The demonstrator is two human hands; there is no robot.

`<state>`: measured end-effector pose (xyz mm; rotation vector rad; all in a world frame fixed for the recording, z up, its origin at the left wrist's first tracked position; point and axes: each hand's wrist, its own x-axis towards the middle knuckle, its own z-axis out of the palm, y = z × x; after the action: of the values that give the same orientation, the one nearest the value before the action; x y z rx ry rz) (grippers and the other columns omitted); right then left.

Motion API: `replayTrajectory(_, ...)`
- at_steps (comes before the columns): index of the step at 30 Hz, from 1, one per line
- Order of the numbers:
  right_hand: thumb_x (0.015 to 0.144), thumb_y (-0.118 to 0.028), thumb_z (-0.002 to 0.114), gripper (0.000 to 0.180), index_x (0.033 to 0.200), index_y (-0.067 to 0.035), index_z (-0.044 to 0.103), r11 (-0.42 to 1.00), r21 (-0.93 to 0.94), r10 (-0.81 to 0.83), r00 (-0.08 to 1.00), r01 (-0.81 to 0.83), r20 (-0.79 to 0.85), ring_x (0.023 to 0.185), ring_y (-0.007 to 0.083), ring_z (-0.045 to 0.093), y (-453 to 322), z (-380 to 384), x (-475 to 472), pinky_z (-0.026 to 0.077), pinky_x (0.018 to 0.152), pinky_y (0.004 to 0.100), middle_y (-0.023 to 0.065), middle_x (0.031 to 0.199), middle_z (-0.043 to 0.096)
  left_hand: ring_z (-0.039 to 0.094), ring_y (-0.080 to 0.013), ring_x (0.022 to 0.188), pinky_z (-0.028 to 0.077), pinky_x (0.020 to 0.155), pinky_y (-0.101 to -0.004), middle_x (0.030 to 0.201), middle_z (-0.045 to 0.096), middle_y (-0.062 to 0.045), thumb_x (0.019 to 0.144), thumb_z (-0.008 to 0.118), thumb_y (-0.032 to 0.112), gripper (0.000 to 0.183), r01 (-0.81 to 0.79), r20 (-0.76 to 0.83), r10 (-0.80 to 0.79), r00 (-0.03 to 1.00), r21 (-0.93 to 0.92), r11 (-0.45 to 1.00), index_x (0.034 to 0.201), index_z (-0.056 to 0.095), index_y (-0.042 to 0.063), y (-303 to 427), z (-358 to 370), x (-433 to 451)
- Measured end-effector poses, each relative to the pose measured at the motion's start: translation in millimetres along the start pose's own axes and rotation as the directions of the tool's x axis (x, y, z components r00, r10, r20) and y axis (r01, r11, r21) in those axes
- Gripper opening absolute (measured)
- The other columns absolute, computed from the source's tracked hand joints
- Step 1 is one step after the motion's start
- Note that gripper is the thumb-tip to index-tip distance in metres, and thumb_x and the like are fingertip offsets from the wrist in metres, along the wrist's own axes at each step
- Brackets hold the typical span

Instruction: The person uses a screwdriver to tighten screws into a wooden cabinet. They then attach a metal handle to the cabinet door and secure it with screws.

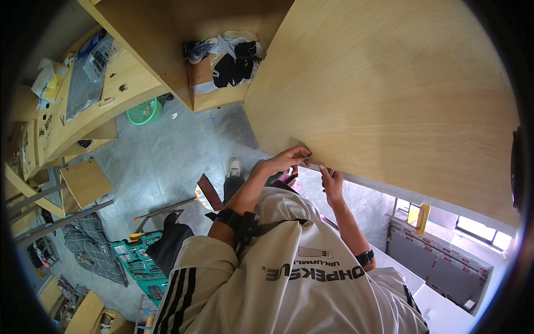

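Note:
A large light wood-grain panel [375,104] fills the upper right. At its lower edge, my left hand [290,160] pinches a small dark object [308,156], too small to name. Just to the right, my right hand [331,181] is raised at the same edge, thumb up against it. A small pale piece shows beside that thumb, and whether the fingers grip it or the panel is unclear. Both forearms wear black straps.
An open wooden cabinet [187,100] holds shoes and clothes. A green basket [144,112], a broom [210,193] and an open green tool case [139,263] are on the grey tiled floor. Furniture boards and metal bars lie left. A yellow-handled float [422,219] is at right.

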<state>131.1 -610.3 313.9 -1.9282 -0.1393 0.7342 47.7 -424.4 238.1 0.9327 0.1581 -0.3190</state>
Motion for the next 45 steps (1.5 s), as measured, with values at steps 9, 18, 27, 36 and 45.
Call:
replayTrajectory(9, 0.095, -0.016, 0.051, 0.009, 0.087, -0.012, 0.053, 0.924, 0.316, 0.183, 0.975, -0.214, 0.125, 0.043, 0.0035, 0.025, 4.1, -9.3, -3.0, 0.019, 0.040, 0.0229, -0.0068, 0.060, 0.038, 0.051, -0.0109, 0.056, 0.040, 0.049, -0.0246, 0.080, 0.065, -0.005, 0.096, 0.042, 0.010, 0.027, 0.043, -0.171, 0.015, 0.985, 0.332, 0.942, 0.122, 0.049, 0.008, 11.6, 5.4, -0.6)
replayTrajectory(18, 0.097, -0.038, 0.039, 0.031, 0.089, -0.012, 0.055, 0.895, 0.381, 0.123, 0.951, -0.230, 0.285, 0.042, 0.0058, 0.022, 24.0, -18.7, 1.1, 0.017, 0.042, 0.0256, -0.0053, 0.057, 0.034, 0.057, -0.0147, 0.065, 0.044, 0.062, -0.0304, 0.067, 0.061, -0.005, 0.092, 0.048, 0.011, 0.024, 0.118, -0.331, 0.107, 0.937, 0.590, 0.799, 0.112, 0.057, 0.001, 4.1, 11.8, -9.1)
replayTrajectory(27, 0.097, -0.040, 0.044, 0.038, 0.095, -0.006, 0.060, 0.980, 0.188, 0.018, 0.976, -0.060, 0.218, 0.043, 0.0080, 0.036, 19.3, 17.2, 18.7, 0.029, 0.039, 0.0262, -0.0011, 0.057, 0.047, 0.056, -0.0140, 0.063, 0.044, 0.055, -0.0289, 0.071, 0.059, -0.003, 0.085, 0.052, 0.006, 0.029, 0.154, -0.308, 0.004, 0.951, 0.485, 0.861, 0.113, 0.060, 0.002, 2.9, -14.1, -33.8)
replayTrajectory(36, 0.102, -0.033, 0.036, 0.034, 0.115, -0.004, 0.048, 0.916, 0.375, -0.084, 0.848, -0.141, 0.523, 0.079, 0.0239, 0.068, 32.9, 38.9, 24.3, 0.054, 0.062, 0.0314, 0.0103, 0.105, 0.062, 0.048, -0.0094, 0.055, 0.038, 0.048, -0.0259, 0.065, 0.056, 0.001, 0.091, 0.055, 0.019, 0.017, 0.363, -0.488, -0.016, 0.873, 0.626, 0.691, 0.100, 0.066, 0.010, 26.0, -8.4, -67.8)
replayTrajectory(45, 0.101, -0.031, 0.041, 0.026, 0.103, -0.007, 0.051, 0.925, 0.373, -0.176, 0.792, -0.069, 0.585, 0.071, 0.0174, 0.066, 51.6, 53.4, 41.6, 0.053, 0.061, 0.0296, 0.0056, 0.093, 0.059, 0.045, -0.0106, 0.052, 0.035, 0.046, -0.0295, 0.059, 0.051, 0.001, 0.087, 0.049, 0.012, 0.023, 0.260, -0.456, 0.203, 0.867, 0.759, 0.596, 0.066, 0.055, 0.008, 16.5, -4.7, -71.7)
